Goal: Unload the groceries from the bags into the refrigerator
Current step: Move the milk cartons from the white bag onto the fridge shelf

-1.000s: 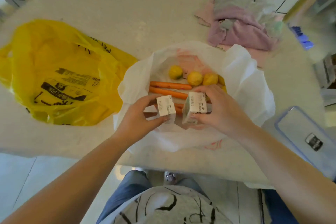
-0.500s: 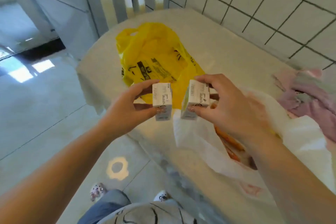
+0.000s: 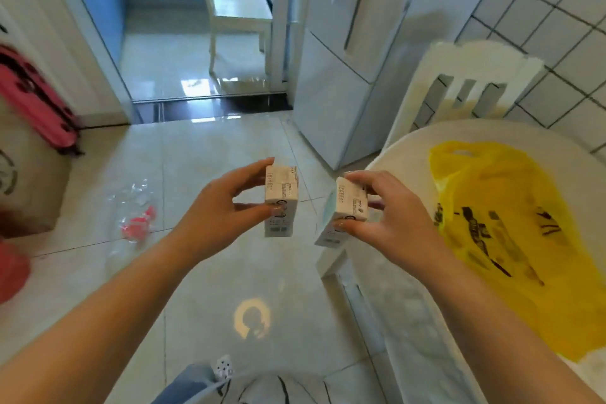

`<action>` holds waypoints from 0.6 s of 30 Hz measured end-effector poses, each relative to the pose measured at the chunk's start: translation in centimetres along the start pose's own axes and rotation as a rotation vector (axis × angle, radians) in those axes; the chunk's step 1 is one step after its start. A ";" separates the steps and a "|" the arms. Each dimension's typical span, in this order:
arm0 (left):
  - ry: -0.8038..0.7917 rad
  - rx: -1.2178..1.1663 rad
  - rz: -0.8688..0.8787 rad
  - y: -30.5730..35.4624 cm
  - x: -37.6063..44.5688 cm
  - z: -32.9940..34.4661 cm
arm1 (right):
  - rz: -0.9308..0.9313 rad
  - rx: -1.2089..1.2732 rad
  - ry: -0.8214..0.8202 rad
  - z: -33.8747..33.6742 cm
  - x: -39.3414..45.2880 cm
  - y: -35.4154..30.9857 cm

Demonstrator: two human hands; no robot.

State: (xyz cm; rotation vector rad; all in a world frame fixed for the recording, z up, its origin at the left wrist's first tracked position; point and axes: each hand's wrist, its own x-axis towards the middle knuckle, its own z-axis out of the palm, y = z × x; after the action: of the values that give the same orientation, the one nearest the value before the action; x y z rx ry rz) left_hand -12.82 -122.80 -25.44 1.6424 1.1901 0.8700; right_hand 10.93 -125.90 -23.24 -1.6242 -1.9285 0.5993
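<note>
Each grip pinches 1 carton [image 3: 281, 198] above tiled floor [image 3: 210, 154], refrigerator [image 3: 344, 75] ahead.

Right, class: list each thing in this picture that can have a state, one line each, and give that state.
Left hand: grips a small carton, held in the air.
Right hand: grips a second small carton.
Left carton: upright, closed.
Right carton: tilted, closed.
Refrigerator: doors closed.
Yellow bag: lying slumped on the table.
Doorway: open.
</note>
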 end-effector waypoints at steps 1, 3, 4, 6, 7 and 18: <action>0.030 0.009 -0.006 -0.8 0.6 -2.2 | -0.019 0.001 -0.009 1.3 2.0 -1.0; 0.083 0.017 -0.013 -2.0 1.8 -6.1 | -0.036 0.023 -0.023 3.4 5.7 -2.9; 0.103 0.017 -0.015 -2.6 2.5 -7.7 | -0.038 0.040 -0.033 4.3 7.5 -3.8; 0.140 0.022 -0.019 -3.5 4.3 -10.4 | -0.051 0.057 -0.058 5.8 11.0 -5.0; 0.160 0.027 -0.023 -4.0 5.2 -11.5 | -0.061 0.057 -0.068 6.4 12.7 -5.4; 0.191 0.057 0.008 -6.9 25.8 -20.9 | -0.140 0.082 -0.057 9.5 36.7 -4.3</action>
State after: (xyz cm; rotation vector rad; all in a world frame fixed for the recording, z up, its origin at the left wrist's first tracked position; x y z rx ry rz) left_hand -26.45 -91.83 -23.83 1.6384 1.3503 1.0242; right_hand -3.10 -90.45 -23.25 -1.4224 -2.0118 0.6650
